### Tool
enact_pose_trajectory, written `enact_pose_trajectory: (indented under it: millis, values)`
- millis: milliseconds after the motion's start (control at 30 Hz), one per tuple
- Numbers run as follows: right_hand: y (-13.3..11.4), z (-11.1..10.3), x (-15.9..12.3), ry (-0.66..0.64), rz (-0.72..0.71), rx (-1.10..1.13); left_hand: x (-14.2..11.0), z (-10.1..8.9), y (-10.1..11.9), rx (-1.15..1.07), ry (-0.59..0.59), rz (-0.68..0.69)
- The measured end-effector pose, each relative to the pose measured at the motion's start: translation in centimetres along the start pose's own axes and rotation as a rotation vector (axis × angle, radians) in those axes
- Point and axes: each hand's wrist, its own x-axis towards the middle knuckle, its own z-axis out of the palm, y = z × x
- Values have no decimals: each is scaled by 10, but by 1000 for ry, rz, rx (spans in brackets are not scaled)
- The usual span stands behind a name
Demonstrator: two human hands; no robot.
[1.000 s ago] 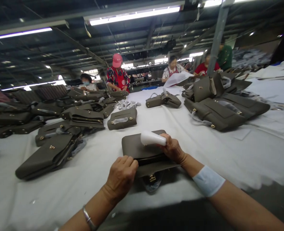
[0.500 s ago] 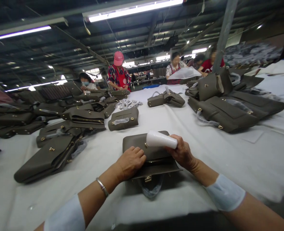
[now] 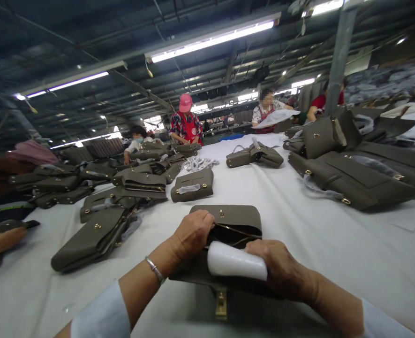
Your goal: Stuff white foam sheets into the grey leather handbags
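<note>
A dark olive handbag (image 3: 240, 215) lies in front of me, its zipped mouth parted and its flap spread toward me. A gold clasp (image 3: 221, 305) hangs at the near edge of the flap. My left hand (image 3: 193, 233) is closed on the left edge of the bag's opening, with the fingertips partly hidden. In my right hand (image 3: 287, 270) is a rolled piece of white foam padding (image 3: 233, 261), held over the flap just below the opening. The fingers of that hand are partly hidden behind the roll.
Olive handbags (image 3: 87, 234) are spread along the left, with another pile (image 3: 355, 178) at right. One more bag (image 3: 193, 185) lies just beyond mine. Co-workers stand at the far side, and another person's hand (image 3: 5, 241) reaches in at left. White cloth (image 3: 151, 305) covers the table.
The foam roll has come down from above the bag's back panel to below its opening. My left hand has shifted to the opening's edge, and the mouth now gapes wider.
</note>
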Motion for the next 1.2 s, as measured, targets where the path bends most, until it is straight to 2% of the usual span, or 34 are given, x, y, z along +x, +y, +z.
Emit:
enact_pose_trajectory:
  millis: [100, 167, 233, 333, 400, 500, 567, 667, 733, 833, 967, 1033, 1100, 1200]
  values:
    - [-18, -16, 10, -22, 139, 103, 11, -36, 3, -82, -42, -3]
    - [-30, -34, 21, -60, 350, 208, 15, -60, 4, -225, -126, -23]
    - [-38, -52, 35, -129, 559, 296, 16, -75, 5, -451, -276, -45]
    - [-37, -71, 55, -204, 752, 297, 10, -73, 8, -822, -474, -23]
    - [-32, -75, 64, -218, 785, 236, 3, -61, 11, -1040, -484, -8]
    - [-28, -74, 68, -223, 688, 114, -9, -44, 17, -1111, -316, -66]
    - [-29, -72, 68, -120, 528, -73, -16, -41, 20, -1002, -237, -117]
    - [-34, -69, 69, 40, 251, -362, -23, -44, 24, -891, -197, -151]
    - [-37, -66, 71, 2, 96, -397, -25, -45, 23, -889, -148, -174]
    - [-41, -61, 74, -171, -37, -302, -24, -41, 19, -871, -137, -250]
    - [-49, -60, 78, -432, -65, -255, -17, -30, 9, -773, -146, -248]
    - [-53, -62, 79, -493, -69, -270, -13, -28, 5, -742, -149, -207]
    - [-55, -64, 77, -528, -6, -268, -10, -27, 2, -662, -157, -152]
    - [-56, -66, 75, -565, 189, -226, -9, -28, 1, -516, -197, -94]
